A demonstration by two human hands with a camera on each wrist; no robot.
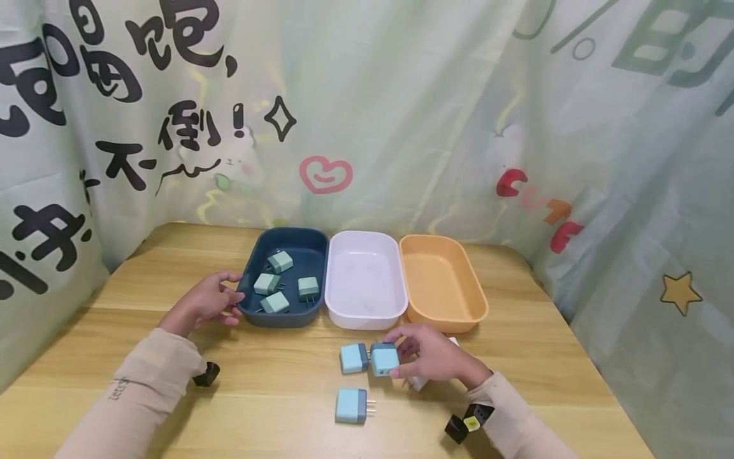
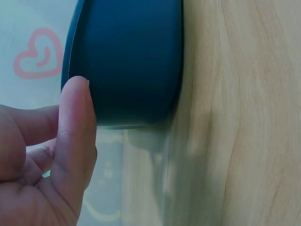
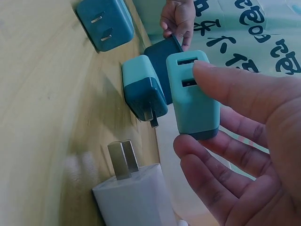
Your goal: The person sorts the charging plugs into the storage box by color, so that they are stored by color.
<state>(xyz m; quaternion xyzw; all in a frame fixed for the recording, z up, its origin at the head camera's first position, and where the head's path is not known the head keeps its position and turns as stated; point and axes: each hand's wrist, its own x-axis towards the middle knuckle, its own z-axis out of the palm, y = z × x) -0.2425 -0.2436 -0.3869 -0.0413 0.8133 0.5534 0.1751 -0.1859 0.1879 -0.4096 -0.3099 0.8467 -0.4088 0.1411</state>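
My right hand (image 1: 436, 356) pinches a light-blue wall charger (image 1: 384, 360) with a dark-blue prong end, held above the table. In the right wrist view my thumb lies over its face with two USB ports, with fingers at the far side. Beside it is a matching charger (image 1: 352, 358), and nearer me another one (image 1: 346, 406) lies with its prongs to the right. Partly hidden under the right hand is a white charger (image 3: 136, 200). My left hand (image 1: 209, 299) touches the left side of the dark-blue tray (image 1: 309, 239), thumb against the wall at its rim.
Several pale-green chargers (image 1: 275, 302) lie in the dark-blue tray. A white tray (image 1: 364, 280) and an orange tray (image 1: 438, 280) stand in a row to its right. Behind the wooden table (image 1: 269, 389) hangs a printed curtain (image 1: 401, 127).
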